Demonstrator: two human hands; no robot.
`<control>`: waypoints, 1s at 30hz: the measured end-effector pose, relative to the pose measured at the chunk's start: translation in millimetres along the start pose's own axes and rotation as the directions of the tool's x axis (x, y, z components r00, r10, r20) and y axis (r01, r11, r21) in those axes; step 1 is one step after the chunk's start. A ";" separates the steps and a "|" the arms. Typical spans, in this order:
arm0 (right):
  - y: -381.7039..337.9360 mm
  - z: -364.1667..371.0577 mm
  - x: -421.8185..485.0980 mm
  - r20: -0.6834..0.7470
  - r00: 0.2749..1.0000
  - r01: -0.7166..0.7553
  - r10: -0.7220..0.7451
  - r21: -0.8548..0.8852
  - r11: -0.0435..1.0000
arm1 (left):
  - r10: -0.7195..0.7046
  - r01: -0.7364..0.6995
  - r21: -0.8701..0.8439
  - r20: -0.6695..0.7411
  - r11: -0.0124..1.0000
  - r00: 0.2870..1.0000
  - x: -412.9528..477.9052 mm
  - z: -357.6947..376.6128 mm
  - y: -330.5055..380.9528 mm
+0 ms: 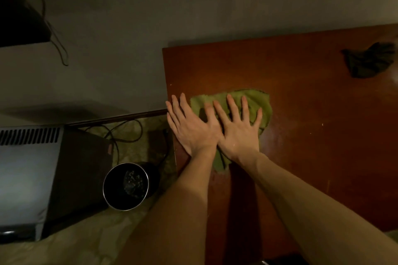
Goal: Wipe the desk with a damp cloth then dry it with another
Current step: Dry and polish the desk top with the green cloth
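A green cloth (256,103) lies spread near the left edge of the reddish-brown wooden desk (312,135). My left hand (191,125) and my right hand (239,129) lie flat side by side with straight, spread fingers. The right hand presses on the cloth. The left hand presses partly on the cloth and partly on the bare desk at its left edge. A second, dark crumpled cloth (370,60) sits alone at the desk's far right corner.
A round metal pot (126,187) stands on the floor left of the desk. Beside it are a dark box-shaped appliance (64,168) with vents and loose cables (120,133). A wall runs behind the desk.
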State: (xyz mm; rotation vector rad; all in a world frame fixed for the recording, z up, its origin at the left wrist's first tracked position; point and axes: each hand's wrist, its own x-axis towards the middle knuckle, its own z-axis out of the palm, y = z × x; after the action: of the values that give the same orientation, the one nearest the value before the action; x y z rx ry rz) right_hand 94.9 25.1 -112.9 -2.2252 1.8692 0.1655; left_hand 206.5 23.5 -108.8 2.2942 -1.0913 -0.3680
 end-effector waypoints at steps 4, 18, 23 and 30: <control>-17.8 -15.2 53.7 0.035 0.999 -0.021 0.023 -0.057 0.998 | 0.024 -0.028 -0.104 -0.032 0.994 0.999 -1.7 0.1 -4.2; -56.0 33.3 -186.4 0.038 0.975 0.215 -0.217 0.061 0.975 | 0.275 -0.255 -0.105 0.456 0.961 0.847 2.7 -69.2 -44.7; -50.1 39.4 -196.0 0.000 0.995 0.100 -0.100 0.055 0.993 | 0.443 -0.594 0.125 0.550 0.795 0.708 -38.6 -74.2 -72.6; -40.6 41.2 -213.6 -0.018 0.998 0.063 -0.062 0.074 0.995 | 0.336 -0.621 0.224 0.680 0.751 0.652 -36.6 -74.0 -72.1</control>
State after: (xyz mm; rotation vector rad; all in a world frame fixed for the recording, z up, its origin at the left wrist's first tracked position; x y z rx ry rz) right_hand 98.8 245.9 -98.9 -2.2379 1.7803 0.0669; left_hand 262.8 116.2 -92.4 2.1341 -2.2897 -0.7194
